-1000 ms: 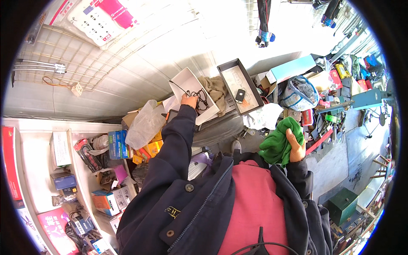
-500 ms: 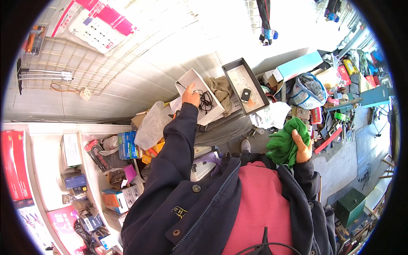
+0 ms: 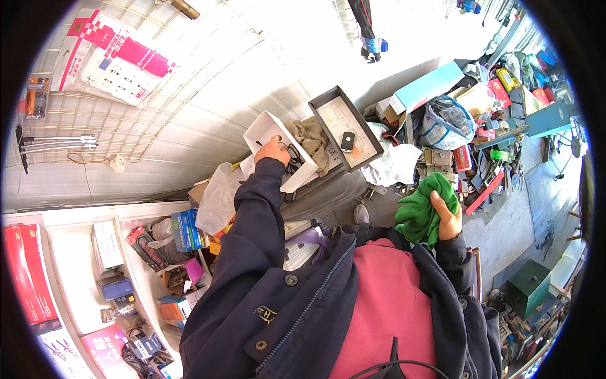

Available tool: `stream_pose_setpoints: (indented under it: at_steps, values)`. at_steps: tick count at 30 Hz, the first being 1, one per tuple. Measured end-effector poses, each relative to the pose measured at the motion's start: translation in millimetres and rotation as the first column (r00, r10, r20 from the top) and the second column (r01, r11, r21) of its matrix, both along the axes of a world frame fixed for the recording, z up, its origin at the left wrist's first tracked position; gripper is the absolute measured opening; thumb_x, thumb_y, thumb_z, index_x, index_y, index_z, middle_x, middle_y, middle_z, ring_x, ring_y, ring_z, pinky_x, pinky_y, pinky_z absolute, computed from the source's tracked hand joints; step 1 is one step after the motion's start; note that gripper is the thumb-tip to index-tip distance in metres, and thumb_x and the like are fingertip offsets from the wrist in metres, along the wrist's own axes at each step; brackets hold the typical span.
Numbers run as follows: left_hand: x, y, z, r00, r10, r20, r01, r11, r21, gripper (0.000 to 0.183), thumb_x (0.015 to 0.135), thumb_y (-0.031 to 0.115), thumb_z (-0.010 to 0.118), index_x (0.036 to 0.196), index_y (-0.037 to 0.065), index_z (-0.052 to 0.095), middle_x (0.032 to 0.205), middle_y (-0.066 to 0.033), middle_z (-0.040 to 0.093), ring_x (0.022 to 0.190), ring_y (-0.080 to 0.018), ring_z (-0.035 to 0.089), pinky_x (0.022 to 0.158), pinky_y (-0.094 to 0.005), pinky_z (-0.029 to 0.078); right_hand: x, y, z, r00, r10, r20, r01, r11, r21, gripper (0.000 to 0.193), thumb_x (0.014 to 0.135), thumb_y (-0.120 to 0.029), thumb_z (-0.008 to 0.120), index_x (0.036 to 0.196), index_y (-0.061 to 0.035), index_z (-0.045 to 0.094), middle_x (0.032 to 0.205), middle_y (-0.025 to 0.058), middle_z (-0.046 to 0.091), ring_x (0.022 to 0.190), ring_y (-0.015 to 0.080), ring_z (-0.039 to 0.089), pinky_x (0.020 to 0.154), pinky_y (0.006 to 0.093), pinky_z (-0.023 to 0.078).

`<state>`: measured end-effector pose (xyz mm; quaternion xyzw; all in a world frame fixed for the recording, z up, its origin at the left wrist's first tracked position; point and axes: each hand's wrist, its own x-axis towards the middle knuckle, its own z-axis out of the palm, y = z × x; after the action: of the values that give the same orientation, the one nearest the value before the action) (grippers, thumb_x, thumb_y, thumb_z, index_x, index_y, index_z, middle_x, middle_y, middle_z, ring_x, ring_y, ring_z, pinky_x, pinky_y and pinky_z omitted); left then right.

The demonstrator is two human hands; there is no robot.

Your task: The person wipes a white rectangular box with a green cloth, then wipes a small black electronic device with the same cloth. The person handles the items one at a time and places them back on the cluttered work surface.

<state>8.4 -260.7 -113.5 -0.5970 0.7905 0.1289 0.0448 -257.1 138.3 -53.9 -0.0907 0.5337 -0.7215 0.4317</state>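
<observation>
A crumpled green cloth [image 3: 416, 211] is bunched in my right hand [image 3: 447, 218], held up at the right of my body with the thumb pressed over it. My left arm stretches forward to a white open box [image 3: 305, 179]. The back of my left hand [image 3: 273, 151] shows at the box's near left side, fingers curled down into it; their tips and whatever they hold are hidden. Beside the hand, a coil of thin black cable [image 3: 294, 159] lies inside the box.
Right of the box are a brown cloth [image 3: 309, 140] and a shallow dark-rimmed tray [image 3: 377, 155] holding a black key fob [image 3: 347, 141]. A clear plastic bag [image 3: 216, 199] lies near my left forearm. White shelves [image 3: 69, 252] stand at left; a cluttered workbench with a vise [image 3: 549, 120] is at right.
The view has shifted, so the surroundings sit a little further left. My left hand has moved slightly within the white box. The green cloth stays in my right hand.
</observation>
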Motion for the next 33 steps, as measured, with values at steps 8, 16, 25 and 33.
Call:
stream_pose_setpoints:
  at_steps: [8, 16, 25, 33]
  values:
    - [-71, 53, 42, 0.767, -0.569, -0.296, 0.372, 0.771, -0.517, 0.018, 0.085, 0.02, 0.07, 0.103, 0.015, 0.072, 0.102, -0.0091, 0.073, 0.102, -0.0328, 0.064, 0.087, -0.0465, 0.047, 0, -5, -5, 0.998, 0.038, 0.048, -0.038, 0.999, 0.003, 0.039, 0.1, -0.017, 0.068, 0.133, 0.0027, 0.061, 0.117, 0.0126, 0.07, 0.099, 0.0236, 0.07, 0.085, 0.0381, 0.059]
    - [-139, 79, 24, 0.81, -0.545, 0.218, 0.582, 0.793, -0.181, 0.051, 0.081, 0.054, 0.07, 0.105, 0.01, 0.079, 0.117, -0.0131, 0.07, 0.121, -0.0302, 0.055, 0.101, -0.0493, 0.037, 0, -1, -3, 0.992, 0.01, 0.128, -0.009, 1.0, -0.007, 0.041, 0.098, -0.014, 0.071, 0.135, 0.0029, 0.061, 0.116, 0.0125, 0.071, 0.098, 0.0229, 0.071, 0.085, 0.0377, 0.059]
    - [-151, 75, 4, 0.816, -0.505, 0.281, 0.549, 0.829, -0.105, 0.051, 0.077, 0.053, 0.073, 0.102, 0.009, 0.081, 0.118, -0.013, 0.069, 0.125, -0.0266, 0.053, 0.101, -0.0429, 0.036, -6, 2, -7, 0.994, 0.002, 0.113, 0.0, 1.0, -0.017, 0.04, 0.099, -0.013, 0.069, 0.134, 0.0034, 0.061, 0.118, 0.0135, 0.071, 0.101, 0.0236, 0.07, 0.086, 0.0384, 0.059]
    - [-135, 78, 17, 0.902, -0.408, -0.142, 0.361, 0.892, -0.272, 0.047, 0.079, 0.042, 0.073, 0.11, 0.006, 0.07, 0.111, -0.0155, 0.07, 0.113, -0.032, 0.061, 0.098, -0.047, 0.046, -9, -4, -11, 0.994, 0.061, 0.093, -0.059, 0.998, -0.015, 0.038, 0.101, -0.012, 0.065, 0.135, 0.0042, 0.06, 0.119, 0.015, 0.07, 0.102, 0.0265, 0.071, 0.087, 0.0412, 0.06]
